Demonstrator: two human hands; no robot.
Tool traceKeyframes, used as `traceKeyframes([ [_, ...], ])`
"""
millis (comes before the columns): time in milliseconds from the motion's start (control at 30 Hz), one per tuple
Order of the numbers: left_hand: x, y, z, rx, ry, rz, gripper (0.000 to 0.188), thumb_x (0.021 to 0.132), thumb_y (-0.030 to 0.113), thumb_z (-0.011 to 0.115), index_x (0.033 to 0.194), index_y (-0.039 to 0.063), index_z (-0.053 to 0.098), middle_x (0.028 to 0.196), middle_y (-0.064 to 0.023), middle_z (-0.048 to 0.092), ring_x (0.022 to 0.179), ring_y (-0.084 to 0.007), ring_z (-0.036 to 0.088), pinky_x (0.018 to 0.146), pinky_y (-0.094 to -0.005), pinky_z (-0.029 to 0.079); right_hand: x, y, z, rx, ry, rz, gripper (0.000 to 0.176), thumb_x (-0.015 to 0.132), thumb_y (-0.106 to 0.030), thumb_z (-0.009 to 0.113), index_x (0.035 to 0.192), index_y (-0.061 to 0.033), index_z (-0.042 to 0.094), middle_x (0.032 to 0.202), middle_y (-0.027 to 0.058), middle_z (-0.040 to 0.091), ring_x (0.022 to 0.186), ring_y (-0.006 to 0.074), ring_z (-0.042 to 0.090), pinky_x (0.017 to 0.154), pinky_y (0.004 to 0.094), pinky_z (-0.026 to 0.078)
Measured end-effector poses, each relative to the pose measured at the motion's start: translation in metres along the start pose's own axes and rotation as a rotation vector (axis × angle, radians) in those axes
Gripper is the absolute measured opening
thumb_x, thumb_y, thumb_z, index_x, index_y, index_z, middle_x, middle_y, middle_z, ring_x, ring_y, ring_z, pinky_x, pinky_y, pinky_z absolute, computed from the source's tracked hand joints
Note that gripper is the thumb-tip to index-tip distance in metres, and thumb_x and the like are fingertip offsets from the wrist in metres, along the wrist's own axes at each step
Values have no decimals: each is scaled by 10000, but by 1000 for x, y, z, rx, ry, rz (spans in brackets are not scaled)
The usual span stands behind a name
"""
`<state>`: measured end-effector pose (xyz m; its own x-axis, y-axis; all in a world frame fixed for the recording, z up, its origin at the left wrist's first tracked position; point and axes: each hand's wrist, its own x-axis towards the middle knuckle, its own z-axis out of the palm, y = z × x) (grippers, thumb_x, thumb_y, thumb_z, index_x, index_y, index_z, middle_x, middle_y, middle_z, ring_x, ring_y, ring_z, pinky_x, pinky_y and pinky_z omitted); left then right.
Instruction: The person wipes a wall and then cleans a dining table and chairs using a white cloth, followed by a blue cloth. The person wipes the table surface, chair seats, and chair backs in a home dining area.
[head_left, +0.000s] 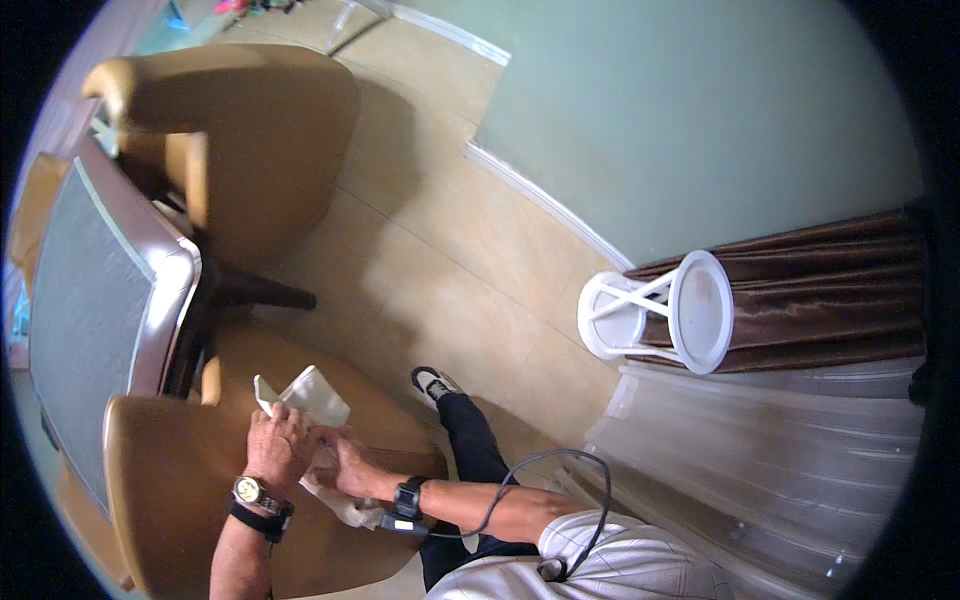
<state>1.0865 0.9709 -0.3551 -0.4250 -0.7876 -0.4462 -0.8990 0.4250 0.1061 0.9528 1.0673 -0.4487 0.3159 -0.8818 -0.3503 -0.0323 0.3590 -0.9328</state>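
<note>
Over the seat of a tan upholstered chair, my two hands are close together. My left hand (279, 448), with a metal wristwatch (248, 491) above a black strap, grips the base of a white folded piece (313, 396); its material, paper or cloth, is hard to tell. Against it lies my right hand (351, 459), its fingers closed around a crumpled off-white cloth (346, 511) that hangs below the palm. The fingertips of both hands partly hide each other and where the two white things meet. The near tan chair (172, 487) curves around my left forearm.
To the left stands a table (97, 270) with a grey-green top and glossy dark edge. Another tan chair (277, 142) is beyond it. A white round-topped stool (701, 311) stands by a brown curtain (825, 292) and a sheer curtain (772, 435). A black cable (607, 480) loops over my right arm.
</note>
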Motion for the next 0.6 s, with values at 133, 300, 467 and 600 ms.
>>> traceKeyframes([
  [133,-54,-1,-28,-155,275,-35,267,929,262,768,1106,70,709,1042,-147,656,1035,-382,652,890,-485,567,-26,-19,18,30,22,-130,1072,844,-305,946,1648,-104,266,1565,196,471,1466,312,448,1216,494,398],
  [300,-127,-21,-7,-493,678,-83,277,867,72,837,1107,80,699,986,-116,684,859,-321,702,751,-419,592,-28,15,19,433,-257,177,816,1021,-216,777,1652,-34,292,1554,150,507,1404,208,519,1168,377,470],
  [467,-228,-5,19,-941,1015,-319,269,881,-40,821,1091,61,686,1045,-25,685,894,-142,669,802,-272,552,-65,-12,50,101,-239,325,796,1031,-408,719,1604,5,352,1287,130,654,845,124,597,642,274,502],
  [600,-270,21,8,-1214,1187,-457,244,921,-49,783,1114,53,673,1093,2,641,1017,-98,613,897,-258,509,-60,-26,46,-3,-423,334,742,998,-383,750,1543,12,437,1075,129,722,891,171,674,729,335,560],
])
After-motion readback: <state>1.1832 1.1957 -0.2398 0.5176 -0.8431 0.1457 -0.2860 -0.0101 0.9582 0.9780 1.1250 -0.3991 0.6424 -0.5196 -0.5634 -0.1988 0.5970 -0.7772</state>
